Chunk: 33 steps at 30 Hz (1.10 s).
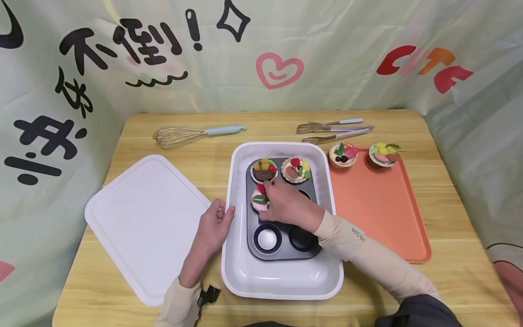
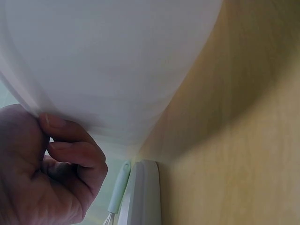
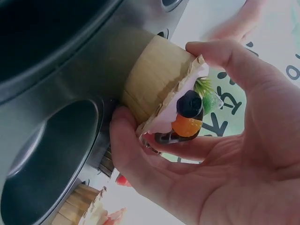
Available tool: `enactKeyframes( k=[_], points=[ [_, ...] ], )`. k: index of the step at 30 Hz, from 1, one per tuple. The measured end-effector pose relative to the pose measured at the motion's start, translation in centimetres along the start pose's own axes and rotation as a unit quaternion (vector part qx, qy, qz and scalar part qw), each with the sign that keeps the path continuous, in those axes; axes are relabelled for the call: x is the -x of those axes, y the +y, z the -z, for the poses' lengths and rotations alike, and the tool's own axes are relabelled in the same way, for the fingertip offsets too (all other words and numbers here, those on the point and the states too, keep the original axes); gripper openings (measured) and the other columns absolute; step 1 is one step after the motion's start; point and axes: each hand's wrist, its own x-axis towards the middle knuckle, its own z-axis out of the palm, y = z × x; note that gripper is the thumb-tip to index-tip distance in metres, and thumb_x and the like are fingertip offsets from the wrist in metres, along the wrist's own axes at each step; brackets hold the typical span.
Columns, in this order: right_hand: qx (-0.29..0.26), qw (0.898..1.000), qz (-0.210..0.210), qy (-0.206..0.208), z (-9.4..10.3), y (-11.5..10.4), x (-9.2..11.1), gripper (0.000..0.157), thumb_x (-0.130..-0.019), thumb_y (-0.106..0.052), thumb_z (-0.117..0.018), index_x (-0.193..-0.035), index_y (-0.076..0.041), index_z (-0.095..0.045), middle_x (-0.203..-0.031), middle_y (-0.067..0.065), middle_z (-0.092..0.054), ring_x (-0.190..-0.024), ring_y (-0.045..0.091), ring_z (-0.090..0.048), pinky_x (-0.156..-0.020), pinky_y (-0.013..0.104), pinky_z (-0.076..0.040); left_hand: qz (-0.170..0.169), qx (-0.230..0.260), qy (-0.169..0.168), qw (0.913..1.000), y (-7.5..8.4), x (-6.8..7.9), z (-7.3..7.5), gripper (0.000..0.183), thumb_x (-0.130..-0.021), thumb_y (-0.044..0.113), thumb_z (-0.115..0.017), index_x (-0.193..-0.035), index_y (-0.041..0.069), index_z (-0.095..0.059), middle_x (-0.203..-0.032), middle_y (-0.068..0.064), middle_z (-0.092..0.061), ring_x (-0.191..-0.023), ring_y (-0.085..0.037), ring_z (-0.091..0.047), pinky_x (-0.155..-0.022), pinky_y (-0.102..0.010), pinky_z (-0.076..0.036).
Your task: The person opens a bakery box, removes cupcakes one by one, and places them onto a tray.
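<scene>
Right hand (image 1: 288, 202) grips fruit tart (image 3: 161, 86) between thumb and fingers, at middle of left edge of muffin tin (image 1: 278, 255); side wall of tart shows in right wrist view. Left hand (image 1: 212, 227), fingers curled, seems to pinch left rim of white tray (image 1: 282, 278), though wrist view is dim. Best handling: pinch crust only, spare toppings, keep tart upright, move straight up or down. Back corners tight: chocolate tart (image 1: 264, 171), berry tart (image 1: 295, 171). More room toward front-left corner, above bare cup (image 1: 267, 239).
</scene>
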Motion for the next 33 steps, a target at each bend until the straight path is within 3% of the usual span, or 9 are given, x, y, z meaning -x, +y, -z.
enactKeyframes(
  k=[8,17,25,33],
  points=[
    [-0.018,0.999,-0.023,-0.013,0.3,0.1,0.3,0.069,-0.075,-0.035,-0.079,-0.129,0.003,-0.055,-0.118,0.021,-0.055,-0.085,0.023,-0.060,-0.077,0.038,-0.053,0.004,-0.003,0.000,1.0000,-0.1,0.1,-0.1,0.019,-0.098,0.016,-0.063,-0.086,0.008,-0.050,-0.058,0.004,-0.040,-0.054,-0.014,-0.046,-0.050,-0.025,-0.042],
    [-0.014,1.000,-0.020,0.006,0.5,-0.1,0.9,0.067,-0.073,-0.035,-0.078,-0.126,0.001,-0.056,-0.111,0.018,-0.055,-0.078,0.022,-0.058,-0.071,0.037,-0.053,-0.001,-0.002,-0.001,1.0000,-0.1,0.1,0.0,0.019,-0.098,0.015,-0.063,-0.085,0.008,-0.050,-0.058,0.004,-0.041,-0.054,-0.013,-0.045,-0.050,-0.025,-0.040],
    [-0.002,1.000,-0.028,0.013,1.3,-0.3,1.5,0.075,-0.075,-0.037,-0.080,-0.134,0.002,-0.052,-0.120,0.021,-0.054,-0.081,0.024,-0.060,-0.073,0.038,-0.054,-0.005,-0.003,0.003,1.0000,0.0,0.1,-0.1,0.019,-0.098,0.015,-0.062,-0.085,0.008,-0.050,-0.058,0.004,-0.042,-0.054,-0.013,-0.046,-0.051,-0.025,-0.041],
    [0.002,0.999,-0.029,0.030,2.0,-0.1,2.0,0.075,-0.075,-0.037,-0.080,-0.131,0.003,-0.053,-0.119,0.023,-0.053,-0.075,0.025,-0.059,-0.073,0.038,-0.055,0.007,-0.006,0.000,1.0000,0.2,0.1,-0.1,0.019,-0.098,0.016,-0.062,-0.086,0.007,-0.050,-0.059,0.003,-0.043,-0.056,-0.014,-0.048,-0.051,-0.025,-0.043]
  ],
)
